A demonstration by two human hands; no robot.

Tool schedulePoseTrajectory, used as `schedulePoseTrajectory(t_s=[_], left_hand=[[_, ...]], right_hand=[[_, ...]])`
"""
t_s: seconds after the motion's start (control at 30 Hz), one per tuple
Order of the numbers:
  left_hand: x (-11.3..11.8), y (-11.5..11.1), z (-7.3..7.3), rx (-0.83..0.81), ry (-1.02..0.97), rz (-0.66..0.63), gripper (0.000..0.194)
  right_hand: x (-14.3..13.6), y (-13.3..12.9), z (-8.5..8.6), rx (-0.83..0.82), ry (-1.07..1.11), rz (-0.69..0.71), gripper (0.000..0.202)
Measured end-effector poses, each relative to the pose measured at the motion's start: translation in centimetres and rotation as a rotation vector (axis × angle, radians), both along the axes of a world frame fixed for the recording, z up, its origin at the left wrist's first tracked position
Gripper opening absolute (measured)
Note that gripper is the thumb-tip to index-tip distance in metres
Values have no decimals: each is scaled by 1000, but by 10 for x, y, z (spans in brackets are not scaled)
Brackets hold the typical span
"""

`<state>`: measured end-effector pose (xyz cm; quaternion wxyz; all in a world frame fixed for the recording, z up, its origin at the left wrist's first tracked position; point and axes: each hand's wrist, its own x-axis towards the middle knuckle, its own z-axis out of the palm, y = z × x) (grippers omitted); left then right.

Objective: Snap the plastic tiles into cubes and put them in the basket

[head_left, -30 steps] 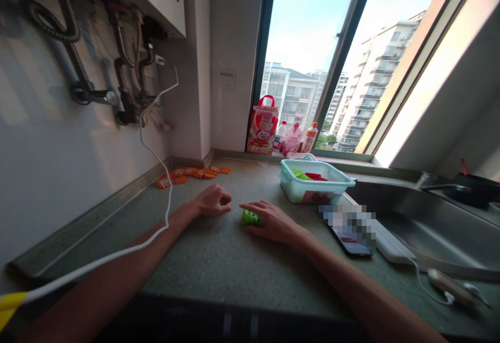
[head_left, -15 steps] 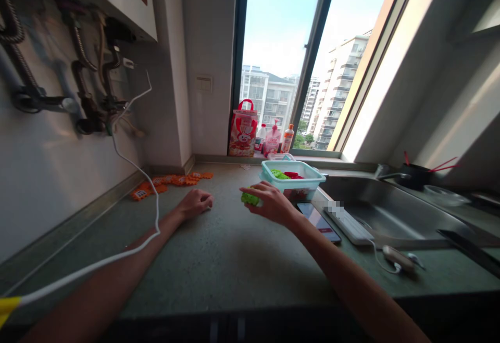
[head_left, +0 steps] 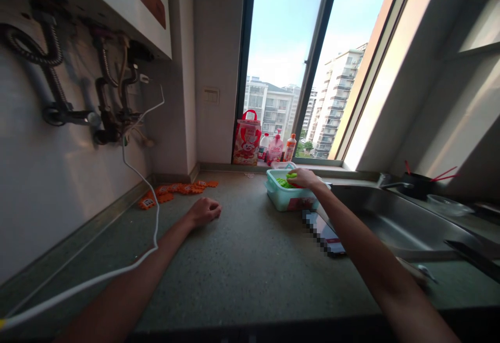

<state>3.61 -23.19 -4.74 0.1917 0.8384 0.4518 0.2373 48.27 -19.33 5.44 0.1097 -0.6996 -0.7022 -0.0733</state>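
My right hand [head_left: 304, 177] is over the light-blue plastic box [head_left: 276, 197], its fingers closed on a bright green piece [head_left: 291, 175]. More green pieces [head_left: 282, 182] and something red lie inside the box. My left hand [head_left: 205, 211] rests on the grey-green counter [head_left: 242, 259], fingers curled; what they hold, if anything, is hidden. Several orange pieces [head_left: 189, 188] lie beyond it, near the wall.
A phone [head_left: 322, 232] lies right of the box, beside the metal sink [head_left: 383, 213]. A white cable [head_left: 128, 267] hangs across the left side. Bottles [head_left: 275, 148] and a red bag [head_left: 247, 142] stand on the windowsill.
My right hand has moved right and away from me, from above the counter to the box, with the green piece. My left hand stays curled on the counter. The view has shifted slightly.
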Motion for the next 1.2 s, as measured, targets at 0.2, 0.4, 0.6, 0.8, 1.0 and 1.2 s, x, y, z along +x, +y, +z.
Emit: schedulePoseTrajectory(t_s=[0.2,0.4,0.6,0.8,1.0,1.2], left_hand=[[2,-3,4,-16,2,0,42],[1,-1,1,-18,6,11,44],[2,-5,0,14,29,22,45],[-3,-12,5,74,68,106,42],[-68,17,30,296,125,504,59],[-159,52,25,129,251,510,86]], right_hand=[[-4,10,2,-16,-13,12,50],[-20,-19,26,118,-9,48,50],[-102,-90,-15,550,85,447,27],[-156,-112,-107,314,119,753,27],[-154,-104,-126,198,196,715,35],[-156,-100,-122,122,250,733,38]])
